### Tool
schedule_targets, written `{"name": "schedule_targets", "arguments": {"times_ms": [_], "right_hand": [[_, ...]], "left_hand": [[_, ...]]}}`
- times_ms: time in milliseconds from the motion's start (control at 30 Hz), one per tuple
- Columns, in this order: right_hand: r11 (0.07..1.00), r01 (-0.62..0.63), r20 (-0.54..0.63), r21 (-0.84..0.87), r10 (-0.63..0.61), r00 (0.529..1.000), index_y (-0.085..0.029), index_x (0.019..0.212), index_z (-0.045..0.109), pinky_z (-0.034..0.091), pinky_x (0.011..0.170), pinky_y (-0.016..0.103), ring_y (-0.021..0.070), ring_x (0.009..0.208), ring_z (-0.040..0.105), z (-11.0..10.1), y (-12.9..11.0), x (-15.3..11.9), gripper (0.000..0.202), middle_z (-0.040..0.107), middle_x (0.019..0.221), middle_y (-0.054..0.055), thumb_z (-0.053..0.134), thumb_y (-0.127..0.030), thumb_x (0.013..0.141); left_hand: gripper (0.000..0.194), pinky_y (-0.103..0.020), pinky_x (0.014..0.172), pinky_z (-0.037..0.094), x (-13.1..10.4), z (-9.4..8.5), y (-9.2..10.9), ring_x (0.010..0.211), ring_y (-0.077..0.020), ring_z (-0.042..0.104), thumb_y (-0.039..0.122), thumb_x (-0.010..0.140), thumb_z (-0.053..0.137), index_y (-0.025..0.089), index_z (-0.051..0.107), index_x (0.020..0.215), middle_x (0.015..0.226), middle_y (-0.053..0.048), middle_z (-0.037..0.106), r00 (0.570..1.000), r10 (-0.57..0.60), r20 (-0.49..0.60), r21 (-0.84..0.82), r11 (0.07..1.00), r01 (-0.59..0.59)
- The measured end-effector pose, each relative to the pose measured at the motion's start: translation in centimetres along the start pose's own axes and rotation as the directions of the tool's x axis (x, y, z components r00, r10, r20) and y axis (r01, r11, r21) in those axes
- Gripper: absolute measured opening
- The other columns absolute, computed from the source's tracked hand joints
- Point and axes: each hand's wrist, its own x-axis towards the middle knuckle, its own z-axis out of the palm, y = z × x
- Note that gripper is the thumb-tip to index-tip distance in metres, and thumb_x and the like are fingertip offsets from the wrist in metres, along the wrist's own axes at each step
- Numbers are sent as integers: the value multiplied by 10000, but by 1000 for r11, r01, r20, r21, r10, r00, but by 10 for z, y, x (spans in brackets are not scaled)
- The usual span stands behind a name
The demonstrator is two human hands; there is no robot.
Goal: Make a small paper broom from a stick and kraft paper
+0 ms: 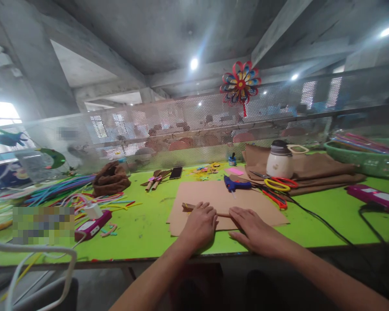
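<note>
A thin brown rolled strip (223,214), which looks like paper or cloth, lies across pinkish-brown cardboard sheets (194,192) at the table's front edge. Curled over its middle, my left hand (199,224) presses it down. A flared, folded end with a yellow bit (188,207) sticks out to the left of that hand. My right hand (254,226) lies flat over the roll's right end, fingers stretched and thumb apart. Just beyond my hands, a blue hot glue gun (235,185) rests on the cardboard. The roll's parts under my palms are hidden.
Red and yellow scissors (277,185), folded brown cloth (324,170) and a white bottle (279,162) stand right. Black cables (320,220) cross the table there. Left are a phone (176,173), a brown cloth pouch (110,180), pipe cleaners (58,190) and a purple power strip (94,225).
</note>
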Motion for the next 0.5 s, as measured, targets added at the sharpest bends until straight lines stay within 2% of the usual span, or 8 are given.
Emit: {"name": "schedule_targets", "arguments": {"times_ms": [500], "right_hand": [[999, 23, 11, 35, -23, 1000, -102, 1371, 390, 243, 1077, 510, 288, 1321, 322, 6, 8, -6, 654, 371, 1429, 175, 376, -542, 887]], "left_hand": [[173, -404, 917, 364, 2, 0, 1, 909, -216, 542, 214, 896, 410, 170, 568, 841, 877, -74, 635, 1000, -18, -4, -8, 1000, 18]]}}
